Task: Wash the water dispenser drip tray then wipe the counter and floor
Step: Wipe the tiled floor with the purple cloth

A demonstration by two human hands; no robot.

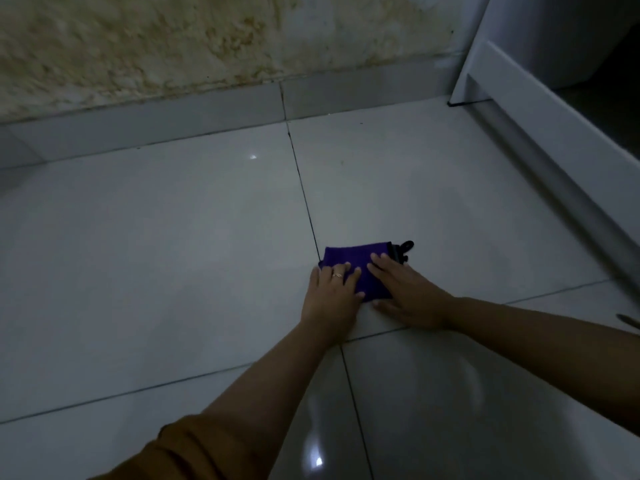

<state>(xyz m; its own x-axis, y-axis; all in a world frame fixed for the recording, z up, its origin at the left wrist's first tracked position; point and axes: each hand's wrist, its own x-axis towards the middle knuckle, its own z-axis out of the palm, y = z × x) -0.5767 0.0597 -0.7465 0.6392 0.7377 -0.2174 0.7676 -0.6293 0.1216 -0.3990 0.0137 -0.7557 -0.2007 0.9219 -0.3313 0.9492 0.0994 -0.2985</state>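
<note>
Down at floor level, our left hand [330,294] and our right hand [407,289] lie side by side on a folded purple cloth [351,259]. Both are flat, with fingers straight and pressing down rather than curled round it. We wear a ring [337,275] on a left finger. Only our left fingers lie over the fabric, and the palm sits off its near left edge, over the tile. Our right fingers cover the cloth's right side, while the thumb points back toward us and rests on bare tile. A small black loop [406,249] sticks out from the far right corner of the cloth, just beyond our right fingertips. Both forearms are stretched out nearly straight, the left rising from the lower left out of a brown sleeve [194,452], the right coming in bare from the right edge.

The cloth lies on the floor [156,254], which is laid with large, pale, glossy tiles. It sits just to the right of a dark joint [304,192] that runs away from us toward the wall. Another joint crosses beneath our wrists. A bright glint of light [318,460] shows on the tile near us. Beyond, a grey skirting [173,126] runs along the foot of a wall [156,46] mottled with yellowish-brown stains. At the right stands a white frame [540,109], its base meeting the floor near the corner.
</note>
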